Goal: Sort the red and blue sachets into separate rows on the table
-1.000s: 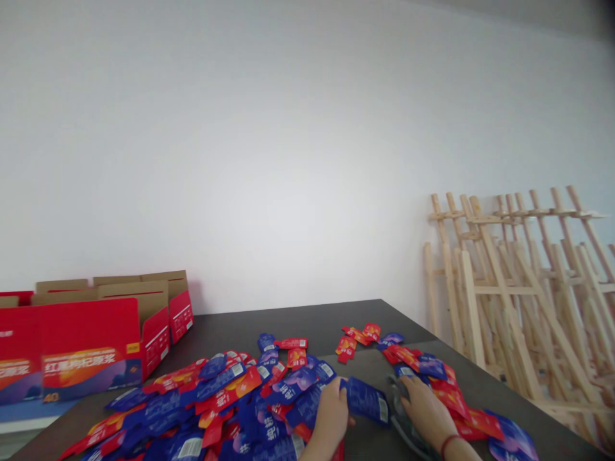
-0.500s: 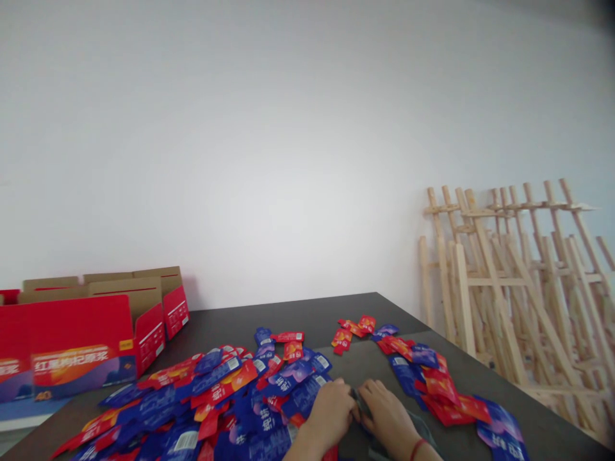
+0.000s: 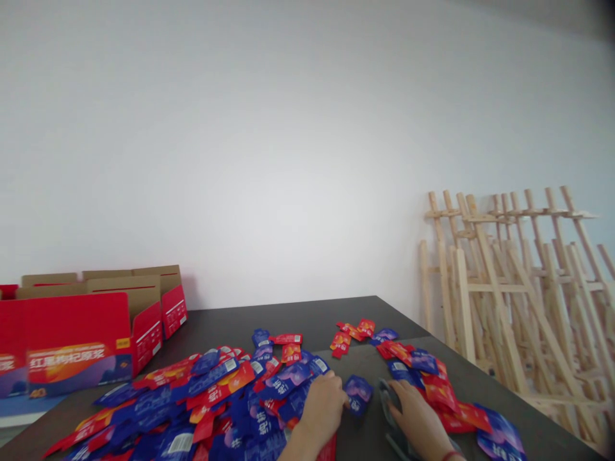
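A big heap of red and blue sachets covers the near left of a dark table. My left hand lies at the heap's right edge, fingers curled, pinching a blue sachet by its left side. My right hand lies flat, fingers stretched forward, pressing on a dark grey cloth-like thing that is partly hidden under it. A smaller band of sachets runs along the right of that hand.
Open red cartons with brown flaps stand at the table's left. A few sachets lie further back. Wooden easels lean against the white wall on the right, past the table's edge.
Half a second ago my hands were pressed together over the grey thing; they have since parted. The left hand now grips a blue sachet and the right lies flat.
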The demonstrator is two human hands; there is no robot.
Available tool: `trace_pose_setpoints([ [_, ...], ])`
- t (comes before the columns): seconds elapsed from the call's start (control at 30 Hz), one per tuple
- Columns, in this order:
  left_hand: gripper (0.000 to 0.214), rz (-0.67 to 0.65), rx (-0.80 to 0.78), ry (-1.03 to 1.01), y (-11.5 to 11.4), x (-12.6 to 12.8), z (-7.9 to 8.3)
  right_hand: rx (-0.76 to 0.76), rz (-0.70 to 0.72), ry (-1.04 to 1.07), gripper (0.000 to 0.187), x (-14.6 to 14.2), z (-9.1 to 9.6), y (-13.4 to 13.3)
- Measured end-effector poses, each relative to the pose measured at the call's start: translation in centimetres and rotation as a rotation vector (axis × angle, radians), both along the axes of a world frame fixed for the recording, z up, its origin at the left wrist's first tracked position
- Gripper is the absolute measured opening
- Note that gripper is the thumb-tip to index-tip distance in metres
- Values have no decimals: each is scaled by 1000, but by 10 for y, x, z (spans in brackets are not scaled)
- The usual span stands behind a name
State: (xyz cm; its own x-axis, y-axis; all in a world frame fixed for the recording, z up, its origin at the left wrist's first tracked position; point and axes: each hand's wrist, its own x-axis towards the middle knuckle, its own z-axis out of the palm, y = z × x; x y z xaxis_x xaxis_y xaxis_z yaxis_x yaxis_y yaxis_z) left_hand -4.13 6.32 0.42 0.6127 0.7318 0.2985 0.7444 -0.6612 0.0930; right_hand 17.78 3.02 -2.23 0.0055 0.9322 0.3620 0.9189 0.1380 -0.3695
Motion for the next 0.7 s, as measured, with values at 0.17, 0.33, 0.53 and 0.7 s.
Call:
trace_pose_setpoints([
  [0.17, 25, 16, -69, 57, -4, 6, -4, 17, 192, -31, 36, -46, 5, -5],
  [0.33, 24, -16, -17, -68, -4, -28, 24, 20, 5, -100, 39, -33, -6, 12],
  [0.53, 32, -23, 182, -128, -15, -101, 89, 83, 10, -93, 36, -21, -13, 19],
  [0.7, 26, 113, 153, 77, -29, -152, 91, 111, 9, -54, 33, -27, -12, 16],
])
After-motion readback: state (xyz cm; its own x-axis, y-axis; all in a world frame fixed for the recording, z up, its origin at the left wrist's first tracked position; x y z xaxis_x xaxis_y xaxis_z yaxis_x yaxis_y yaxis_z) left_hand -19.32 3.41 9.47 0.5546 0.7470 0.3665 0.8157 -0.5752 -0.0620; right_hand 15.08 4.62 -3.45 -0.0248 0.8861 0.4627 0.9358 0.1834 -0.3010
